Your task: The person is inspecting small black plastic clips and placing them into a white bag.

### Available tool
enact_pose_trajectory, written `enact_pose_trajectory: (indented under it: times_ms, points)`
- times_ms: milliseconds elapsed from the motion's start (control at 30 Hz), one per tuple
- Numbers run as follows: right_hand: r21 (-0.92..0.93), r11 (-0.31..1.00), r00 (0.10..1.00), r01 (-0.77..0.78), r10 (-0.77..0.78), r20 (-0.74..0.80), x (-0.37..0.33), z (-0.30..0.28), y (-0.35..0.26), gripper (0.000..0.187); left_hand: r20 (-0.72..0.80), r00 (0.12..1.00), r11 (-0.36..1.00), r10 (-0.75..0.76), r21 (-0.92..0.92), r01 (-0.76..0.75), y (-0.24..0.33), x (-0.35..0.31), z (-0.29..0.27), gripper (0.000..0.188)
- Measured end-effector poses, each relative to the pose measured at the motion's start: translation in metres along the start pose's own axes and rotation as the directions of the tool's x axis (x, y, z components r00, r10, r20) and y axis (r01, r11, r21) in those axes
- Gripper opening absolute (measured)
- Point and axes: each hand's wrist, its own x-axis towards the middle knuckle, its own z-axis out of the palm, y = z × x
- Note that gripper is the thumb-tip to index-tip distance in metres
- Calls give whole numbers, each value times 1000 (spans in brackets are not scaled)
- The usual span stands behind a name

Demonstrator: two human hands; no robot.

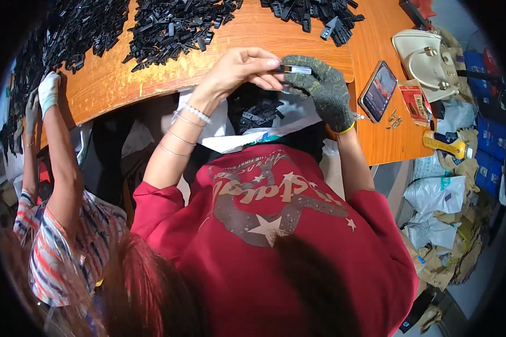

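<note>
Above the lap, a small narrow part (296, 69), dark with a shiny, silvery face, is held between my two hands. My bare left hand (244, 68), with bracelets at its wrist, pinches the left end between thumb and fingers. The fingers of my right hand (323, 92), in a dark grey knitted glove, close around the other end. Its exact kind is too small to make out. Below both hands, an open white bag (292, 121) lies on the lap with several black plastic pieces (258, 115) in it.
Heaps of black plastic pieces (174, 28) cover the far side of the wooden table (208, 62). At right lie a phone (378, 91), a red packet (415, 104), a cream handbag (425, 62) and a yellow tape roll (447, 145). A co-worker's gloved hand (49, 90) works at left.
</note>
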Motion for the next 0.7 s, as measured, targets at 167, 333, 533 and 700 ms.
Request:
enact_pose_trajectory:
  times_ms: [167, 333, 533, 700]
  points:
    - [-121, 986, 994, 112, -111, 17, -1, 0, 4, 29, -73, 995, 997, -71, -30, 69, -6, 6, 16, 26]
    - [-162, 979, 991, 125, -129, -16, 5, 1, 9, 28, -148, 989, 994, -16, 100, 31, -7, 8, 19, 26]
    - [-100, 990, 937, -102, 129, 324, 1, -12, -6, 32, -32, 993, 945, -111, 307, 115, 2, 19, -11, 37]
    - [82, 995, 930, -53, 19, 367, -13, -18, 24, 36, -164, 908, 530, 386, 845, -73, 10, 71, -11, 29]
